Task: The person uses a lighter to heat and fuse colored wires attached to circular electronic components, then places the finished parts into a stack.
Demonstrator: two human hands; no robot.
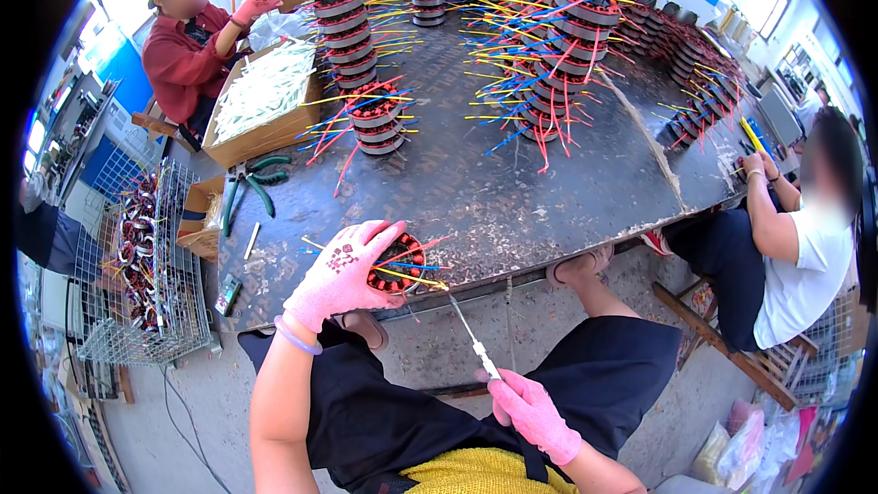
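Note:
My left hand [346, 267], in a pink glove, grips a round motor stator [409, 256] at the near edge of the table. Red windings line the stator's ring, and yellow, blue and red wires stick out of it. In my right hand [530, 413], also gloved in pink, is a thin tool [481, 355] with a white handle and a slim metal shaft. The shaft's tip points up and left, close to the ends of a yellow and a red wire. Whether it touches them I cannot tell. My right fingers are wrapped round the handle's lower end.
Stacks of wired stators [377, 128] stand across the dark table [439, 183]. Green-handled pliers [261, 179] and a cardboard box [265, 139] of white strips lie at the left. A wire basket [183, 311] holds wound parts. Co-workers sit far left and right.

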